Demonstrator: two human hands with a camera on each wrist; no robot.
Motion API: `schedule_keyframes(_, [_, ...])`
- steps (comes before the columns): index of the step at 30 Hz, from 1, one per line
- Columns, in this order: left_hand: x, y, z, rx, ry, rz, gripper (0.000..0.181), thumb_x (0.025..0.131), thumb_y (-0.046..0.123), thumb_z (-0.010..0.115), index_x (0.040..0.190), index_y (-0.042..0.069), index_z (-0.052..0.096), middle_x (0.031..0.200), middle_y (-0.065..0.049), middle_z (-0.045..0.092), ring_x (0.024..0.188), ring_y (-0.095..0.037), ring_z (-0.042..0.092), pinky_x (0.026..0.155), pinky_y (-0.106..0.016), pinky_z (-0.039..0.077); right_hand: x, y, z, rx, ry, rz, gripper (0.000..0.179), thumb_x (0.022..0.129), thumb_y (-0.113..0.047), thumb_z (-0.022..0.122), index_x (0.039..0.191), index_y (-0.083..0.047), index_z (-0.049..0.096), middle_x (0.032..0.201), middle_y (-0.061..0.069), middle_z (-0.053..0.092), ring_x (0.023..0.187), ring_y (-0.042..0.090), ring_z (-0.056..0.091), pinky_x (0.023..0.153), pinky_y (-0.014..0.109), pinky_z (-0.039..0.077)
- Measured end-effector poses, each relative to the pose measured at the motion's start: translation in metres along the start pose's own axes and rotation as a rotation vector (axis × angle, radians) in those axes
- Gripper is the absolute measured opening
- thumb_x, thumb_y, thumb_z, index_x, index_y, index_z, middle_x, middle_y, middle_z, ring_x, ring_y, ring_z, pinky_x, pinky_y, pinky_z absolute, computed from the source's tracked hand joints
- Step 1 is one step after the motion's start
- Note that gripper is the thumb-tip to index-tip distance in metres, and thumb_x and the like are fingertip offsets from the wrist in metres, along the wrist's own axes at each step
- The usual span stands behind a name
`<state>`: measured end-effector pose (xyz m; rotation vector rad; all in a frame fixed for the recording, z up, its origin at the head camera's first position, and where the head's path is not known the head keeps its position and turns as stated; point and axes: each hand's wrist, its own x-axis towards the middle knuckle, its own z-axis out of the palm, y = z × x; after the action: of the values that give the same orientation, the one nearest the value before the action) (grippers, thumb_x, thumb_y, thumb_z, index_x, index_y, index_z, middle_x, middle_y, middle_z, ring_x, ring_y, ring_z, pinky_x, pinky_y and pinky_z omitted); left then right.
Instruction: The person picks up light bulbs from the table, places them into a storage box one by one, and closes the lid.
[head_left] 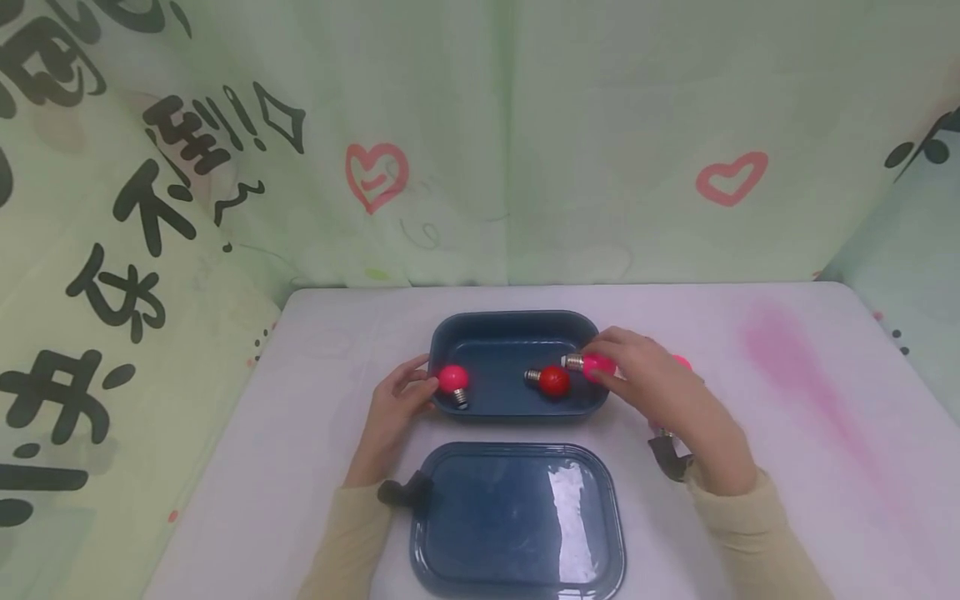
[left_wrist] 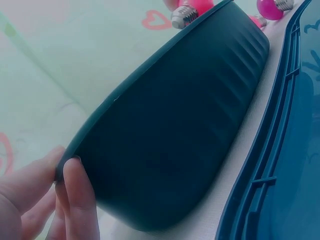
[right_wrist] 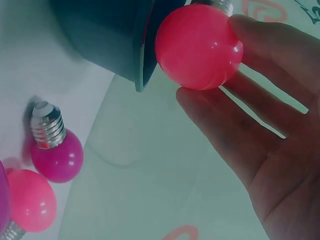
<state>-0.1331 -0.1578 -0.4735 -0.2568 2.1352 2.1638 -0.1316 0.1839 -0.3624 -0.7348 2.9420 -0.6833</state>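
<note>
A dark blue rectangular tub (head_left: pixel 491 358) stands on the table with a pink light bulb (head_left: pixel 453 378) at its left end and a red light bulb (head_left: pixel 555 381) right of its middle. My left hand (head_left: pixel 397 404) pinches the tub's left rim between thumb and fingers, as the left wrist view shows close up. With the fingertips of my right hand (head_left: pixel 660 383) I hold another pink light bulb (right_wrist: pixel 197 47) by its globe, over the tub's right end. Its metal screw base (head_left: pixel 572 362) points left, toward the inside of the tub.
A blue lid (head_left: pixel 517 521) lies flat in front of the tub. Right of the tub, partly hidden by my right hand, are more bulbs, among them a purple bulb (right_wrist: pixel 57 157) and a pink bulb (right_wrist: pixel 34 200). A pale cloth wall (head_left: pixel 570 167) rises behind the table.
</note>
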Motion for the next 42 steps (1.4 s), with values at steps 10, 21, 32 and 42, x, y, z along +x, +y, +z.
schedule_keyframes(10, [0.000, 0.000, 0.000, 0.000, 0.006, -0.006, 0.046, 0.089, 0.025, 0.075, 0.133, 0.022, 0.061, 0.118, -0.011, 0.056, 0.098, -0.024, 0.062, 0.083, -0.028, 0.057, 0.008, -0.003, 0.012, -0.026, -0.012, -0.039, 0.037, 0.083, -0.016, 0.080, 0.117, -0.006, 0.069, 0.111, 0.009, 0.067, 0.104, 0.027, 0.065, 0.083, 0.041, 0.059])
schedule_keyframes(21, [-0.001, -0.001, -0.002, 0.017, -0.007, -0.011, 0.048, 0.089, 0.030, 0.075, 0.133, 0.024, 0.060, 0.120, -0.011, 0.055, 0.104, -0.025, 0.061, 0.086, -0.028, 0.056, 0.015, -0.005, 0.024, -0.012, -0.050, -0.045, 0.035, 0.084, -0.019, 0.079, 0.116, -0.007, 0.070, 0.107, 0.007, 0.067, 0.096, 0.022, 0.067, 0.082, 0.038, 0.059])
schedule_keyframes(32, [-0.005, 0.008, -0.001, 0.022, -0.013, -0.038, 0.048, 0.092, 0.022, 0.072, 0.137, 0.018, 0.058, 0.119, -0.010, 0.055, 0.101, -0.022, 0.061, 0.085, -0.026, 0.056, 0.018, -0.005, 0.033, -0.055, -0.044, -0.055, 0.037, 0.081, -0.019, 0.083, 0.113, -0.007, 0.071, 0.104, 0.007, 0.066, 0.091, 0.022, 0.067, 0.078, 0.038, 0.060])
schedule_keyframes(42, [-0.002, -0.001, -0.002, 0.000, -0.011, -0.001, 0.045, 0.089, 0.027, 0.075, 0.132, 0.024, 0.061, 0.119, -0.011, 0.055, 0.104, -0.026, 0.061, 0.086, -0.028, 0.057, 0.026, -0.003, 0.042, -0.022, -0.064, -0.067, 0.035, 0.080, -0.017, 0.084, 0.111, -0.007, 0.071, 0.101, 0.007, 0.067, 0.091, 0.022, 0.067, 0.080, 0.037, 0.060])
